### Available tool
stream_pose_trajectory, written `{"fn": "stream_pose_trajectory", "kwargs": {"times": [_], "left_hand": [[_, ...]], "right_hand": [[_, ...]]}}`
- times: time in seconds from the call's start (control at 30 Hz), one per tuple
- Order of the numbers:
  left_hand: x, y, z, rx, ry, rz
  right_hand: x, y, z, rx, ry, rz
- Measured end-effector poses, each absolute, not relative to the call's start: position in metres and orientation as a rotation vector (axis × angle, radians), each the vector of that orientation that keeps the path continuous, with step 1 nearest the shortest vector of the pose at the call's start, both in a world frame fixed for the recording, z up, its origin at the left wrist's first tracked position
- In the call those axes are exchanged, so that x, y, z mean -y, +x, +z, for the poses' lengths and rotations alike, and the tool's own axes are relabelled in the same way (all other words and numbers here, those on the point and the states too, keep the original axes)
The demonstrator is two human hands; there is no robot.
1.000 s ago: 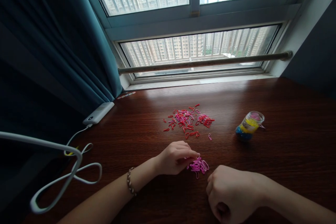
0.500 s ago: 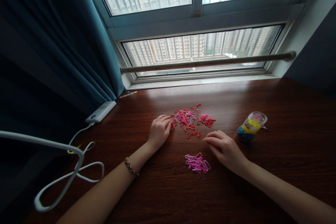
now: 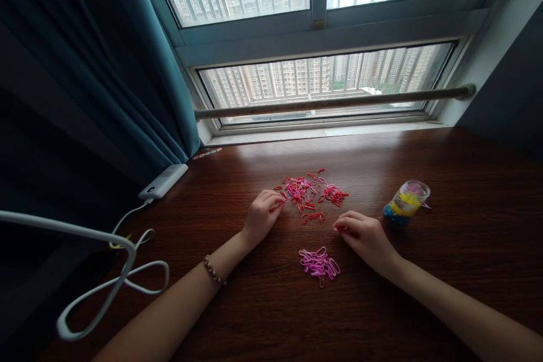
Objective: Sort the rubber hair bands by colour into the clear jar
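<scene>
Head view: red and pink bands (image 3: 307, 192) strewn mid-table (image 3: 445, 271), their spread running left to right.
Left hand (image 3: 259, 216): fingers curled narrow, tips on the spread's left edge; a grip can't be told.
Right hand (image 3: 365, 236): fingertips bunched just right of it, grip unclear.
Pink heap (image 3: 319, 263): nearer, between both wrists.

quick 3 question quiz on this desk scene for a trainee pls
1. True or false: the left hand rests on the all-pink pile.
2. Where is the jar relative to the right hand? A to its left, B to its right, C under it.
3. Which colours show inside the jar?

Key
1. False: its fingertips are at the left edge of the mixed red-and-pink bands, farther from the person.
2. B.
3. Yellow, blue and pink.
</scene>
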State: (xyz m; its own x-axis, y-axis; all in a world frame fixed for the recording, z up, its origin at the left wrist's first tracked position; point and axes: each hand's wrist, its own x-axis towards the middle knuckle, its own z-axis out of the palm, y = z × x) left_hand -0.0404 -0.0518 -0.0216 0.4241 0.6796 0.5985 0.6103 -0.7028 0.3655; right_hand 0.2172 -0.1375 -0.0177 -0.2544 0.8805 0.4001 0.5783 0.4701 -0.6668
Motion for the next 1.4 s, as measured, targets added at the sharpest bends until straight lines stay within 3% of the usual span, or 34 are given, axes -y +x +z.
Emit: {"fn": "stream_pose_trajectory", "kwargs": {"times": [0.23, 0.4, 0.5, 0.63, 0.8, 0.97, 1.4], "left_hand": [[0.095, -0.015, -0.01, -0.55, 2.643, 0.934], [0.106, -0.007, -0.005, -0.341, 2.699, 0.825], [0.107, -0.007, -0.001, -0.266, 2.716, 0.771], [0.098, -0.015, -0.001, -0.398, 2.763, 0.814], [0.064, -0.033, -0.013, -1.028, 2.711, 1.137], [0.033, -0.038, -0.023, -1.456, 2.651, 1.114], [0.024, -0.028, -0.023, -1.253, 2.811, 0.827]], "right_hand": [[0.149, 0.206, -0.004, 2.084, -0.873, 0.912], [0.13, 0.205, -0.01, 1.883, -1.098, 0.539], [0.107, 0.197, -0.01, 2.034, -1.07, 0.335], [0.082, 0.179, -0.015, 2.177, -1.125, 0.142], [0.074, 0.17, -0.03, 2.202, -1.223, 0.092], [0.073, 0.172, -0.036, 2.177, -1.23, 0.111], [0.069, 0.173, -0.032, 2.125, -1.111, 0.26]]}}
